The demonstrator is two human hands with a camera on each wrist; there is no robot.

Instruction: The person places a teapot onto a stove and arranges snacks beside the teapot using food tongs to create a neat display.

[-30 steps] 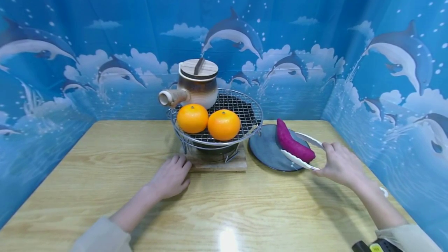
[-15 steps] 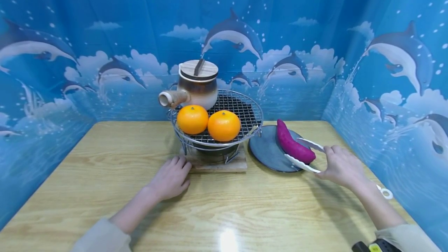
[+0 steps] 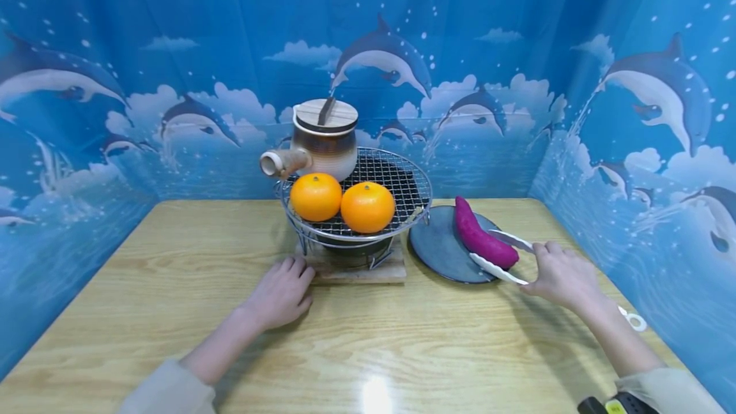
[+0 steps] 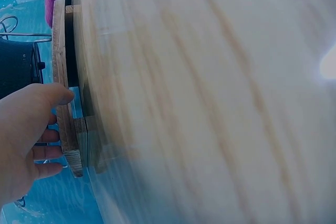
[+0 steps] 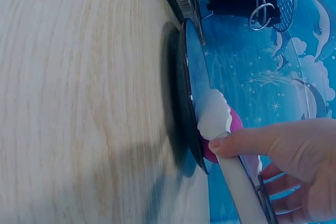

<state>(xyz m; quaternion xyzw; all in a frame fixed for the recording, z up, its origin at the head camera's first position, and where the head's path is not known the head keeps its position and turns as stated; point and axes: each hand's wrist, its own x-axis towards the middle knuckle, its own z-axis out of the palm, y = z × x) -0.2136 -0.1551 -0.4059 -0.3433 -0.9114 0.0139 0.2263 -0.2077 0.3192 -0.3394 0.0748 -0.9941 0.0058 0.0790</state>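
Note:
My right hand (image 3: 563,273) holds a pair of white-tipped tongs (image 3: 499,269) with the thumb on one arm and the fingers on the other. The tong arms stand on either side of the near end of a purple sweet potato (image 3: 480,235); whether they touch it I cannot tell. Beneath the sweet potato is a dark blue plate (image 3: 432,248). In the right wrist view a white tong tip (image 5: 214,115) hides part of it. My left hand (image 3: 280,292) grips the left end of a wooden board (image 3: 356,272), thumb at its edge in the left wrist view.
A round wire grill (image 3: 397,174) stands over a dark stove on the board. It bears two oranges (image 3: 368,207) and a lidded clay pot (image 3: 330,145) whose handle points left. Dolphin-printed blue curtains (image 3: 483,30) enclose the table (image 3: 172,286) at the back and sides.
The tongs have drawn back slightly toward me, and their tips stand closer together. The sweet potato stays on the plate. My left hand has not moved.

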